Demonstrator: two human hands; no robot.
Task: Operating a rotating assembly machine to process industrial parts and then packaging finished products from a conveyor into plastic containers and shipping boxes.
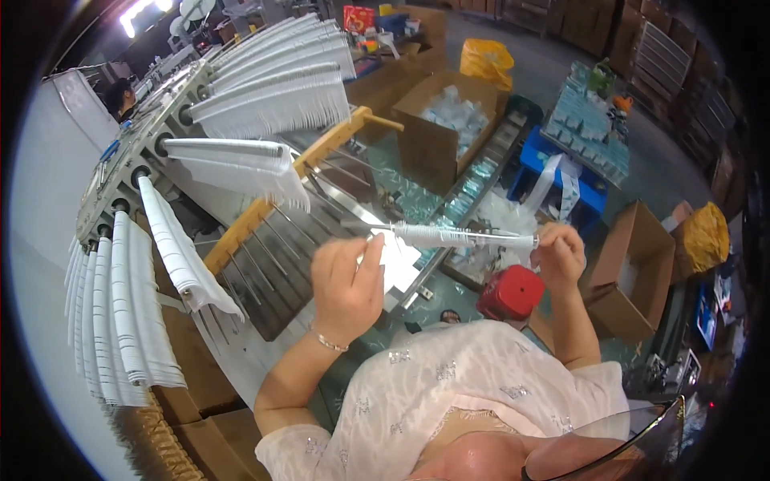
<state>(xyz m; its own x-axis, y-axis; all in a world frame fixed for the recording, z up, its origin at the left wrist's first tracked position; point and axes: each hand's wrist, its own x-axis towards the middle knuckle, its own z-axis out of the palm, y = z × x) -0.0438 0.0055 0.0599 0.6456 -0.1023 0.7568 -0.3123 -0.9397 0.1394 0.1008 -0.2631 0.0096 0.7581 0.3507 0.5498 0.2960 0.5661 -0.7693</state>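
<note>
My right hand (560, 250) pinches one end of a thin rod (501, 238), held about level in front of my chest. Many thin white pieces (433, 235) are threaded close together along the rod's middle and left part. My left hand (346, 280) is closed, its thumb and fingers drawn together just below the rod's left end. Bright white flat pieces (397, 260) fan out beside those fingertips; whether the fingers grip them cannot be made out. Left of my hands, a wooden-edged rack (241, 234) carries a row of bare metal rods.
A long machine frame (132, 160) at left bears many rods hung with white sheets (269, 100). Cardboard boxes (429, 148) stand ahead and at right (630, 272). A red stool (511, 292) is near my right forearm; a blue crate (553, 172) sits beyond.
</note>
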